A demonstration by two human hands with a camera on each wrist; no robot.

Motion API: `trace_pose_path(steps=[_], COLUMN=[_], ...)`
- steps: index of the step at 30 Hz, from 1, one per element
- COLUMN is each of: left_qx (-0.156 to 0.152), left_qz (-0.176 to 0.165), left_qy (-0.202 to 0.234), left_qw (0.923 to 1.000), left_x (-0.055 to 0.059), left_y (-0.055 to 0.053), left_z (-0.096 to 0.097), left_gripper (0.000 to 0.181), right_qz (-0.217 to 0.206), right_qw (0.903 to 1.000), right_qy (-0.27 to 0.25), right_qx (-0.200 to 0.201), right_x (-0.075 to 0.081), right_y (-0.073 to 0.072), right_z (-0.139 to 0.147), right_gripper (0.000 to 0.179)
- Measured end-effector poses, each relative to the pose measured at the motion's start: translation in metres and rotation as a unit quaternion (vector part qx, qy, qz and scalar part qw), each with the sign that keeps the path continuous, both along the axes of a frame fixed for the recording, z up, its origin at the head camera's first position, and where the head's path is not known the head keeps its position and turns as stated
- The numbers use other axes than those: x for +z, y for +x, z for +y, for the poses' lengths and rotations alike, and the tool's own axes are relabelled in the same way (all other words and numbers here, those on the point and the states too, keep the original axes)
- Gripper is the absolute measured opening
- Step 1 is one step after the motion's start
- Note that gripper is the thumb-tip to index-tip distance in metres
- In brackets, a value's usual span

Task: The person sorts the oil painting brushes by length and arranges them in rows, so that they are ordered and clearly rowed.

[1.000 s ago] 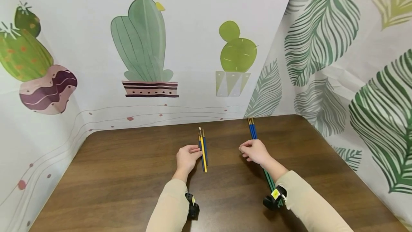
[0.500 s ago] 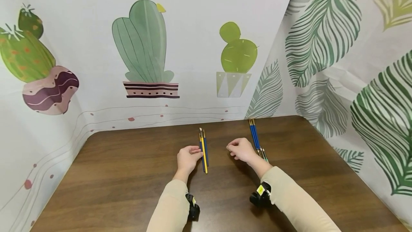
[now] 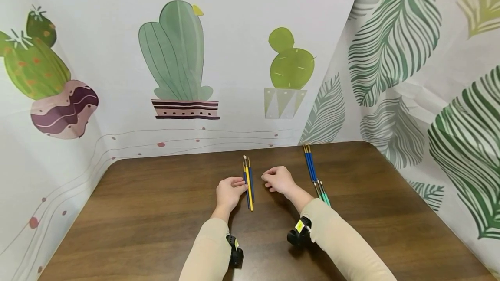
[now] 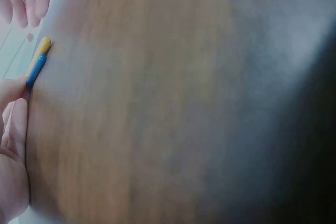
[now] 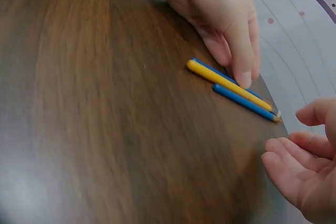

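A yellow paintbrush lies between two blue paintbrushes on the brown table, bristles pointing away. My left hand rests beside them, its thumb reaching over the left blue brush to the yellow handle; its fingertips are partly hidden. In the right wrist view the left thumb meets the yellow brush from the far side. My right hand hovers to the right of the brushes, fingers loosely bent and apart from the thumb. Nothing shows between its fingers in the right wrist view.
Several blue paintbrushes lie side by side at the back right of the table. Green-handled paintbrushes lie just below them, partly covered by the right sleeve. A white printed cloth hangs behind the table.
My right hand has moved left from the blue and green brushes toward the yellow one, uncovering part of those brushes. My left hand has stayed by the three brushes.
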State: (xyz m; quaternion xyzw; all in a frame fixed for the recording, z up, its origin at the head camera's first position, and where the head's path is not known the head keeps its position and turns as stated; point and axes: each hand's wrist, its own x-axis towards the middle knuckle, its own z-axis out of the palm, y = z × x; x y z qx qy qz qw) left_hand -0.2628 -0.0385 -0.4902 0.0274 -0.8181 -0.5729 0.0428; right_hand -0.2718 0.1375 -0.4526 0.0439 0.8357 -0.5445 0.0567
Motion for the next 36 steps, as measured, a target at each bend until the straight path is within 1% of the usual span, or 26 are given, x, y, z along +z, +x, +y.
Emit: trace_pose_path(steps=[5, 7, 9, 11, 15, 19, 24, 31, 36], left_qx=[0.001, 0.003, 0.002, 0.003, -0.002, -0.003, -0.006, -0.005, -0.006], left_qz=[-0.001, -0.006, -0.003, -0.005, 0.003, 0.009, 0.011, 0.017, 0.014], left_qy=[0.0, 0.003, 0.005, 0.006, -0.002, -0.01, -0.008, -0.012, -0.006], left_qw=[1.0, 1.0, 1.0, 1.0, 1.0, 0.9999, 0.9999, 0.9998, 0.9999], left_x=[0.001, 0.001, 0.0, -0.001, -0.003, -0.002, 0.0, 0.0, -0.001], left_y=[0.0, 0.0, -0.001, -0.001, -0.001, -0.002, -0.001, -0.001, -0.001], left_z=[0.0, 0.0, 0.0, 0.0, 0.0, -0.001, -0.001, -0.001, -0.001], left_gripper=[0.026, 0.026, 0.025, 0.025, 0.025, 0.025, 0.025, 0.024, 0.023], right_qz=[-0.021, -0.03, -0.04, -0.045, -0.058, -0.065, -0.062, -0.061, -0.068], right_qw=[0.9987, 0.9974, 0.9958, 0.9942, 0.9896, 0.9853, 0.9841, 0.9843, 0.9847], right_qy=[-0.046, -0.065, -0.082, -0.097, -0.127, -0.149, -0.153, -0.153, -0.148], right_qx=[-0.001, -0.004, -0.008, -0.014, -0.034, -0.05, -0.066, -0.063, -0.064], right_x=[-0.004, -0.006, -0.007, -0.008, -0.008, -0.008, -0.009, -0.011, -0.011], right_y=[-0.003, -0.004, -0.005, -0.006, -0.008, -0.01, -0.011, -0.013, -0.013], right_z=[-0.01, -0.013, -0.017, -0.02, -0.027, -0.033, -0.037, -0.038, -0.039], right_gripper=[0.025, 0.027, 0.028, 0.029, 0.031, 0.032, 0.029, 0.027, 0.026])
